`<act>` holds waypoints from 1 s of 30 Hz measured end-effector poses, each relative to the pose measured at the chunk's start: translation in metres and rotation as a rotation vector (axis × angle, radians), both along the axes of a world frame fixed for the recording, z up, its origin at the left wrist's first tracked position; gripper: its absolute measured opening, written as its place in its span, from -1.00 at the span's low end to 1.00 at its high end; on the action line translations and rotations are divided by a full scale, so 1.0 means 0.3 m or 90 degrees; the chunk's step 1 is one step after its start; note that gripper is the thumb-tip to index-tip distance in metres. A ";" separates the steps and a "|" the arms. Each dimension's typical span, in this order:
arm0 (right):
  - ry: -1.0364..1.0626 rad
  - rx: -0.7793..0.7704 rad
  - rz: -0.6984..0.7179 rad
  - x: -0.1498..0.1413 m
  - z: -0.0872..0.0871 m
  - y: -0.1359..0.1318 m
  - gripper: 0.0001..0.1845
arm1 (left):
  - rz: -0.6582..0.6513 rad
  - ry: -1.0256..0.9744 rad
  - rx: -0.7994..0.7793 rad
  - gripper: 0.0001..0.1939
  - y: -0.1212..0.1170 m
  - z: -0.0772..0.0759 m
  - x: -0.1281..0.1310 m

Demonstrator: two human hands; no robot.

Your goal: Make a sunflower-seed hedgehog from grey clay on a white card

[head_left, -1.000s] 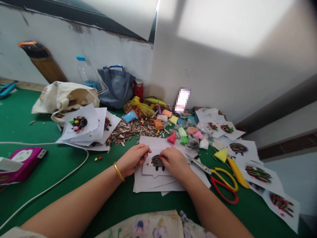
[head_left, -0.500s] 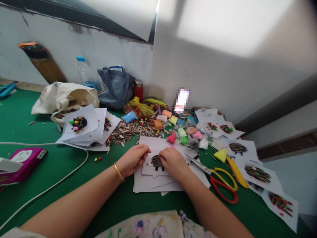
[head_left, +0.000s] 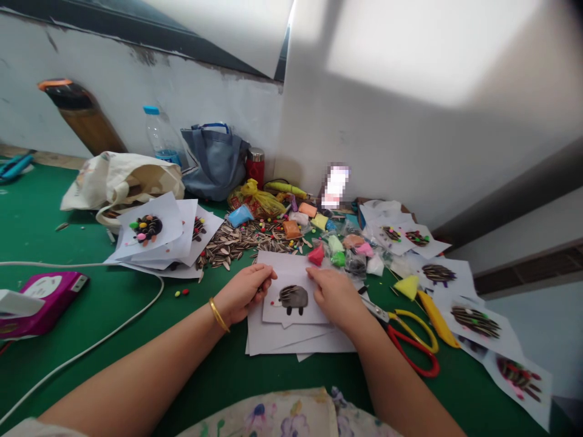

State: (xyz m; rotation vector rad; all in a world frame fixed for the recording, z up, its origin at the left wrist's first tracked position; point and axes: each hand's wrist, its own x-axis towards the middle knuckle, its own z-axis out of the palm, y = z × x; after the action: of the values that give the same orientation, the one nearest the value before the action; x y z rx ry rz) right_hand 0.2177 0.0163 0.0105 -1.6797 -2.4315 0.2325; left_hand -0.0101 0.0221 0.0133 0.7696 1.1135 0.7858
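Note:
A hedgehog figure [head_left: 298, 297] of grey clay, with a red dot at its snout and dark feet, sits on a white paper sheet [head_left: 273, 312]. Striped sunflower seeds [head_left: 288, 294] stick in the left part of its back; the right part is bare clay. My left hand [head_left: 246, 292] rests at the sheet's left edge, fingers closed; small dark bits show at the curled fingers, too small to name. At the sheet's right edge is my right hand [head_left: 339, 297], forefinger stretched out and the others bent, with nothing visible in it. Loose sunflower seeds [head_left: 232, 243] lie heaped beyond.
Scissors [head_left: 405, 334] with red and yellow handles lie beside my right forearm. Behind are bagged clay pieces [head_left: 337, 244]. Finished seed figures on paper [head_left: 473, 318] line the right; more sheets [head_left: 150, 237] are stacked left. A white cable [head_left: 113, 328] crosses the green table [head_left: 195, 376].
My right hand has lifted off the hedgehog's back and moved right, uncovering the grey clay and seeds. My left hand has stayed in place.

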 end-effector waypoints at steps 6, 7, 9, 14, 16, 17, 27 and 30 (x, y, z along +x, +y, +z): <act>-0.029 -0.013 -0.003 -0.020 -0.008 -0.013 -0.42 | 0.049 -0.122 -0.065 -0.77 0.007 0.009 -0.013; -0.033 -0.012 -0.009 -0.023 -0.010 -0.014 -0.42 | 0.055 -0.167 -0.090 -0.77 0.007 0.012 -0.016; -0.037 -0.006 -0.022 -0.027 -0.015 -0.013 -0.41 | 0.052 -0.260 -0.141 -0.76 0.007 0.017 -0.023; -0.006 0.042 -0.022 -0.027 -0.019 -0.008 -0.41 | 0.022 -0.379 -0.207 -0.73 -0.001 0.020 -0.029; 0.052 0.096 -0.005 -0.034 -0.005 -0.014 -0.46 | 0.016 -0.382 -0.218 -0.70 -0.006 0.020 -0.026; 0.094 0.124 0.014 -0.041 0.005 -0.021 -0.50 | 0.013 -0.379 -0.221 -0.68 -0.009 0.021 -0.023; 0.301 0.139 0.194 -0.177 0.046 -0.121 -0.78 | -0.033 -0.236 -0.201 -0.58 -0.063 0.026 0.038; 0.290 0.125 0.199 -0.189 0.036 -0.122 -0.83 | -0.037 -0.196 -0.203 -0.58 -0.075 0.030 0.050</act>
State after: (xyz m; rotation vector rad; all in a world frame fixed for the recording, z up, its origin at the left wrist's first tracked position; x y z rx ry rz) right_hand 0.1610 -0.0201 0.0212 -1.0258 -2.2626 0.3595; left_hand 0.0048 -0.0004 0.0222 0.3952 0.9045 0.6318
